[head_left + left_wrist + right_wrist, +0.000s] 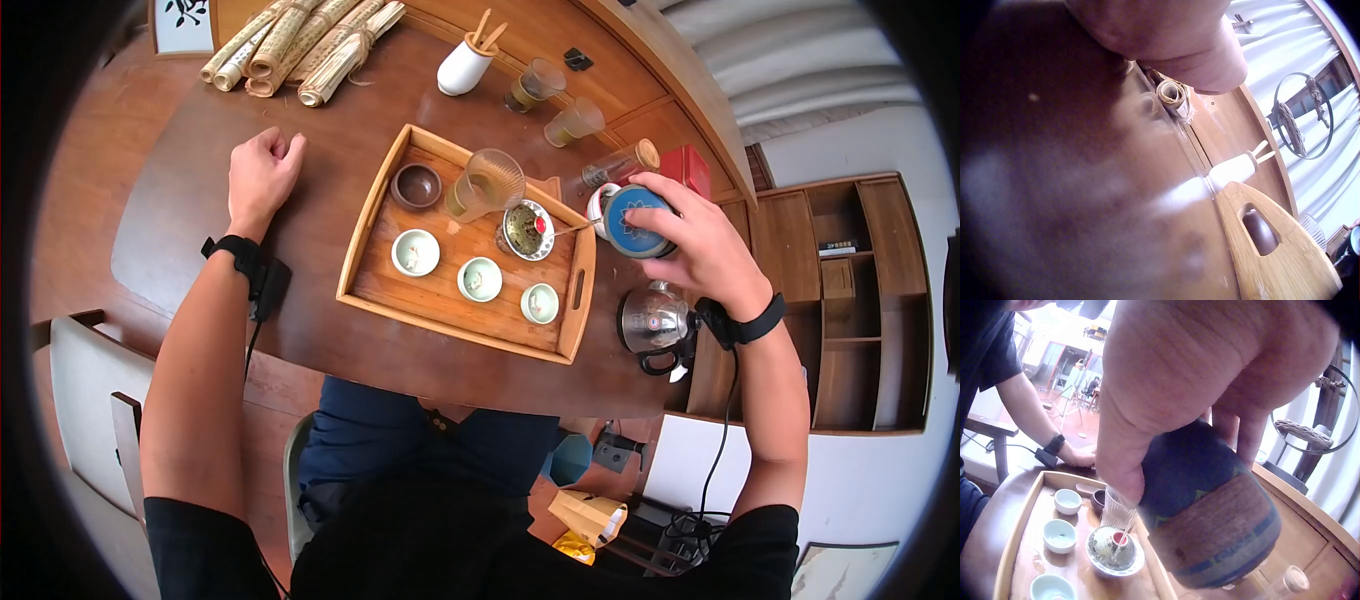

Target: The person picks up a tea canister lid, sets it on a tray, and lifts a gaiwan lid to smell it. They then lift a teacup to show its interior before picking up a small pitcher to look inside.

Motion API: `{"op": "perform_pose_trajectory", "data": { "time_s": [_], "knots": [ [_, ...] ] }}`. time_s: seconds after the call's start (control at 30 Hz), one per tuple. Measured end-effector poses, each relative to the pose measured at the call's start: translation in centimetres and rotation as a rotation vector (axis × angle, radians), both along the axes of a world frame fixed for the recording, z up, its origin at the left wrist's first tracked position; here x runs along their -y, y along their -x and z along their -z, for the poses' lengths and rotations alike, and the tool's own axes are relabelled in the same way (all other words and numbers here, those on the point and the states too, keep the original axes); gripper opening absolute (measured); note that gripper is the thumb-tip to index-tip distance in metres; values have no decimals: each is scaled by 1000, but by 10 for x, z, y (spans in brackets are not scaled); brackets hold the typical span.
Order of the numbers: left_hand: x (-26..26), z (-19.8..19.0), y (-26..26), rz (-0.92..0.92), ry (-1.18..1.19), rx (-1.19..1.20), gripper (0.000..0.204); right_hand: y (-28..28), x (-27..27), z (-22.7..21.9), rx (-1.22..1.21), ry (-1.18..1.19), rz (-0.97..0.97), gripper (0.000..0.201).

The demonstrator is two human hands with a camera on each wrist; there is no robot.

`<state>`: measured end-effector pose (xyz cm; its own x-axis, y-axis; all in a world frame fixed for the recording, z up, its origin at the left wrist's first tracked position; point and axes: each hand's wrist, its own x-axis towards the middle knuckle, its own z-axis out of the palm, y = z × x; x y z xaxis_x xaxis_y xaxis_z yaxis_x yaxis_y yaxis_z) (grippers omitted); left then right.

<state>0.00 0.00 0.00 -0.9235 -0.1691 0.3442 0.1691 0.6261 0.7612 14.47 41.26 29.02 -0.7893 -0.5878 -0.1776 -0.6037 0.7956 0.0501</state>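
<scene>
My right hand (690, 235) grips a blue canister (638, 222) from above, off the right end of the tray. The canister has a pale flower drawing on its end and a wood-grain band (1216, 519) round its side. A white vessel (598, 208) shows partly behind it. My left hand (265, 180) rests on the table left of the tray, fingers loosely curled and holding nothing. On the wooden tray (450, 335) sit a patterned dish (527, 230) with green leaves and a red spot, a ribbed glass pitcher (485, 185), a brown bowl (416, 186) and three pale green cups (415, 253).
A glass and steel kettle (655, 320) stands right of the tray. Behind are two glasses (535, 85), a white utensil holder (465, 70), a corked glass tube (625, 163) and a red box (685, 170). Rolled bamboo scrolls (300, 45) lie at the back left.
</scene>
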Motion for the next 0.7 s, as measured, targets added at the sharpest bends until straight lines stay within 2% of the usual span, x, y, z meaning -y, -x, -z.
{"op": "perform_pose_trajectory", "data": {
  "time_s": [0.7],
  "knots": [
    [-2,-8,-2,-23,10,55,47,-5,6,-22,-80,-8,-62,61]
  ]
}}
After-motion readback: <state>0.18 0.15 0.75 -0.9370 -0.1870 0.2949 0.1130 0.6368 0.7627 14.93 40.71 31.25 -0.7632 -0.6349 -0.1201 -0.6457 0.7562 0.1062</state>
